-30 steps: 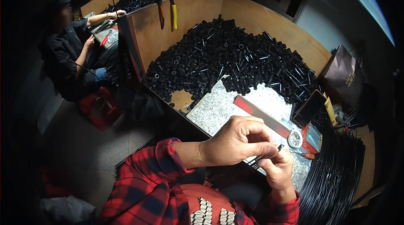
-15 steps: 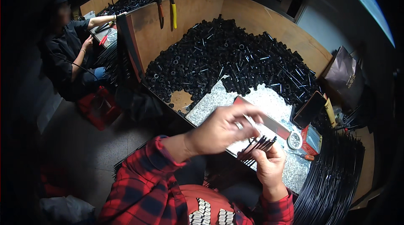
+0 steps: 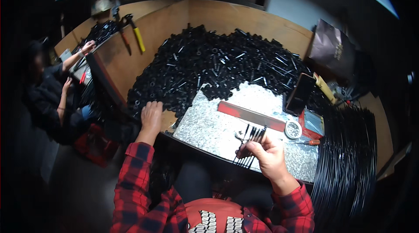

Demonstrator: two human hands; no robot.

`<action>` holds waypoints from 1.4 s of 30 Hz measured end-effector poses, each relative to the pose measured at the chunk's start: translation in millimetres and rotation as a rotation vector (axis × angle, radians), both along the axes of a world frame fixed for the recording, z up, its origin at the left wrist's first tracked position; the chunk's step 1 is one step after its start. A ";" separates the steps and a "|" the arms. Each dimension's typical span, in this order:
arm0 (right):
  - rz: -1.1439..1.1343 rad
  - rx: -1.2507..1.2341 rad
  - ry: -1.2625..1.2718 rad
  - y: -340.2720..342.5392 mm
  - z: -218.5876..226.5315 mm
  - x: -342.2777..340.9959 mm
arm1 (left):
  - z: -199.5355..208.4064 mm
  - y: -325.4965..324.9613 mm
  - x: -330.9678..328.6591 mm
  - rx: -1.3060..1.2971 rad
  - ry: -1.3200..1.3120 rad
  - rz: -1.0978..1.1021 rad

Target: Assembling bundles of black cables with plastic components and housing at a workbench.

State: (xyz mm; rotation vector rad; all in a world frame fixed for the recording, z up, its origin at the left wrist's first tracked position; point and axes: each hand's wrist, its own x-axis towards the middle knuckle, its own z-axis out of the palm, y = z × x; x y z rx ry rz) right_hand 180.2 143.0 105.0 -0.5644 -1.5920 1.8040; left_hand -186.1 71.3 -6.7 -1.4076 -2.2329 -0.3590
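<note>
My right hand point(image 3: 270, 156) grips a small bundle of thin black rods point(image 3: 249, 145) fanned out over the speckled work plate point(image 3: 209, 128). Far to the left, my left hand point(image 3: 151, 115) rests palm down with curled fingers at the near edge of a big heap of small black plastic sleeves point(image 3: 209, 69). Whether it has picked up a sleeve is hidden under the fingers. Both sleeves of my shirt are red and black plaid.
A red flat bar point(image 3: 251, 116), a small round tin point(image 3: 293, 129), a red-handled screwdriver point(image 3: 307, 142) and a dark phone point(image 3: 300, 94) lie on the plate's right. Long black rods point(image 3: 349, 163) are stacked at the right. Another person point(image 3: 48, 97) works behind the wooden partition point(image 3: 126, 63), where pliers point(image 3: 134, 32) hang.
My left hand left the rod bundle and swung out left to the edge of the sleeve heap. The view turned, shifting the bench right. My right hand still holds the rods.
</note>
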 end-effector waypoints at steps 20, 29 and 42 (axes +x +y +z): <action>0.113 -0.118 0.143 4.5 -2.3 -5.2 | 112.5 13.4 137.6 0.596 -1.681 -1.013; 0.153 -0.113 0.162 1.5 0.1 -8.3 | 121.4 16.1 176.6 0.489 -1.934 -1.179; 0.149 -0.060 0.128 5.4 0.6 -8.7 | 131.8 11.7 189.9 0.408 -1.840 -1.204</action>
